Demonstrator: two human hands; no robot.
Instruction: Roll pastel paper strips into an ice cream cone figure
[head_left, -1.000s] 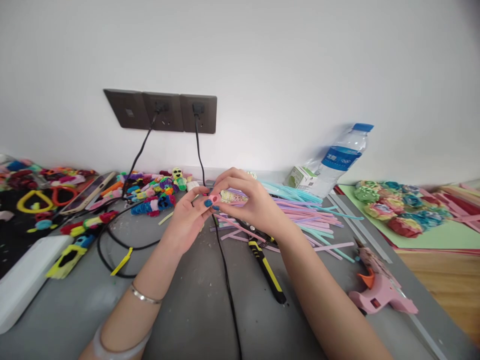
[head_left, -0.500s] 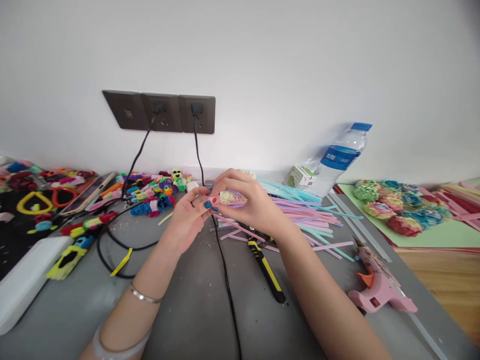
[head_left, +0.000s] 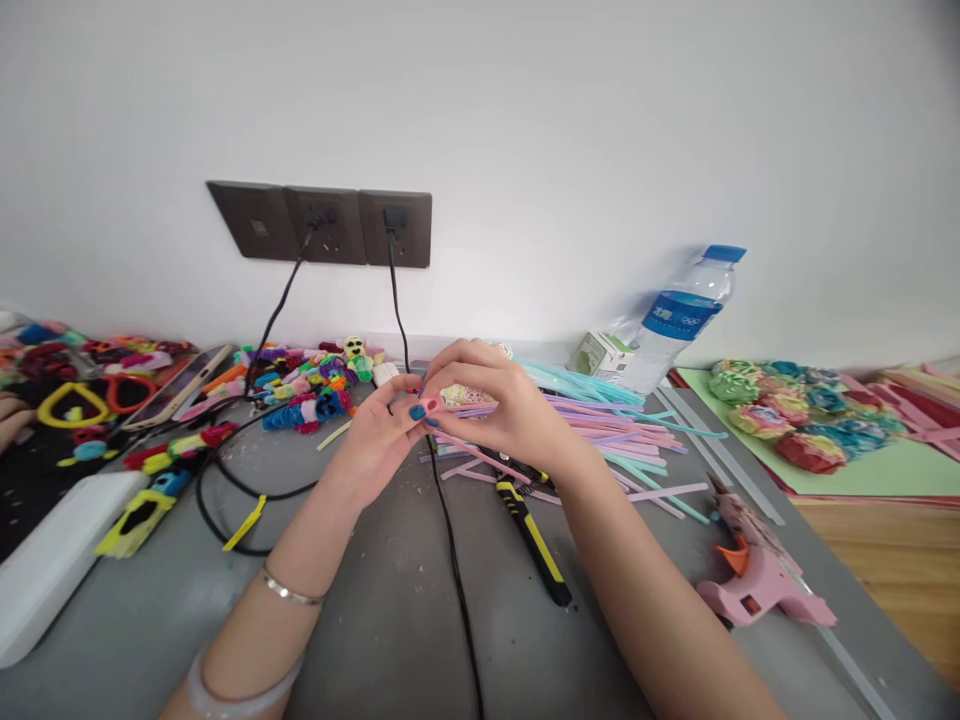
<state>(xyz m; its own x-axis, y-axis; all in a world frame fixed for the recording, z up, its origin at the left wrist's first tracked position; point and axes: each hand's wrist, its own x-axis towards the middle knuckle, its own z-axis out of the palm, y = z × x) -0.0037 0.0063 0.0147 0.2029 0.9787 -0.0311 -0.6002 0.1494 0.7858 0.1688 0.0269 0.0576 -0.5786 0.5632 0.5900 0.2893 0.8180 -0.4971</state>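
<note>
My left hand (head_left: 379, 440) and my right hand (head_left: 501, 400) meet above the middle of the table, thumbs and fingertips pinched together. Whatever sits between them is small and mostly hidden by the fingers, so I cannot make out its kind. Just behind and under my right hand spreads a bundle of pastel pipe cleaners (head_left: 622, 425) in pink, purple and turquoise. Black-and-yellow handled pliers (head_left: 536, 545) lie below my right wrist, their head partly covered by the hand. A black cable (head_left: 450, 540) runs beneath both hands.
To the right are a pink glue gun (head_left: 761, 590), a leaning water bottle (head_left: 679, 325), a small box (head_left: 602, 355) and crinkled flowers (head_left: 810, 430) on green paper. Colourful pipe-cleaner figures (head_left: 319, 385), a phone (head_left: 178, 388) and a white case (head_left: 64, 560) occupy the left. Another person's hand (head_left: 11, 418) shows at the left edge.
Another person's hand has come into view at the left edge. My own hands keep their pinch in almost the same place, with only a slight shift of the fingers.
</note>
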